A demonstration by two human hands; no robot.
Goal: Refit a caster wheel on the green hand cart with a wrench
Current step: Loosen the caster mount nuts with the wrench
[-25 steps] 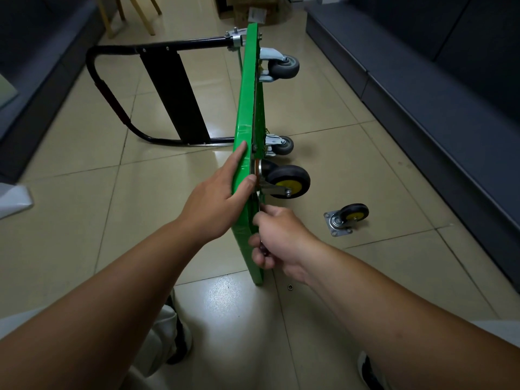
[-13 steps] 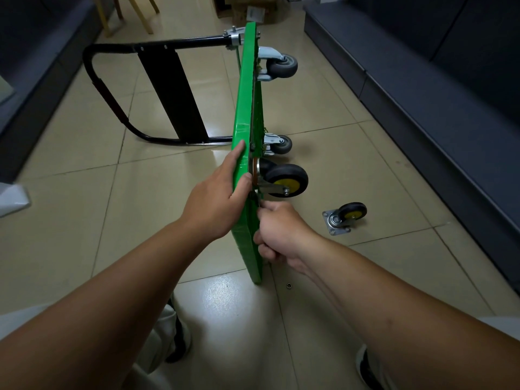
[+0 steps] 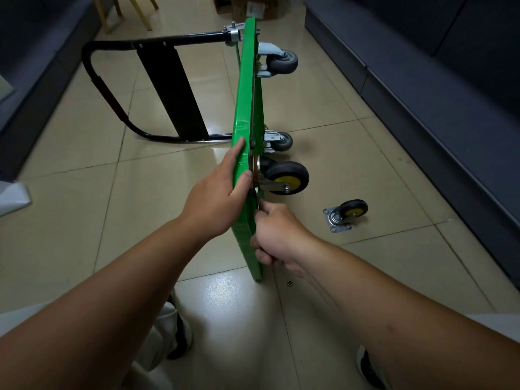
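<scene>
Right hand [image 3: 277, 235]: a touch higher along the cart's underside than a second ago and closer to the fitted caster; hardly shifted over the last half second.
Left hand [image 3: 216, 198]: in the same place as before, on the upper rim of the deck. The index finger lies straight along the rim, the thumb is laid across it and the palm is against the deck's top face, so it braces rather than clasps.
Right grip: fist clenched round the wrench [image 3: 256, 199]. Only a short dark stretch shows above the thumb, reaching toward the caster's mounting plate; whether its head sits on a bolt cannot be told.
Green hand cart [image 3: 244, 94]: stands on its long edge on the tiled floor [image 3: 84, 192], underside facing right, with the black handle [image 3: 168, 42] lying out to the left.
Caster wheel [image 3: 287, 178]: black tyre and yellow hub, with its plate against the underside just above the right hand.
Grey casters [image 3: 281, 61]: two mounted at the far end, one high and the lower one [image 3: 281, 142] near the floor.
Loose caster [image 3: 347, 213]: lies on the floor right of the cart and apart from it.
Nut [image 3: 289, 283]: small and dark, on the floor just beside the deck's near corner.
Surroundings: dark sofa [image 3: 422, 108] along the right; a shoe [image 3: 368, 367] at the bottom edge.
</scene>
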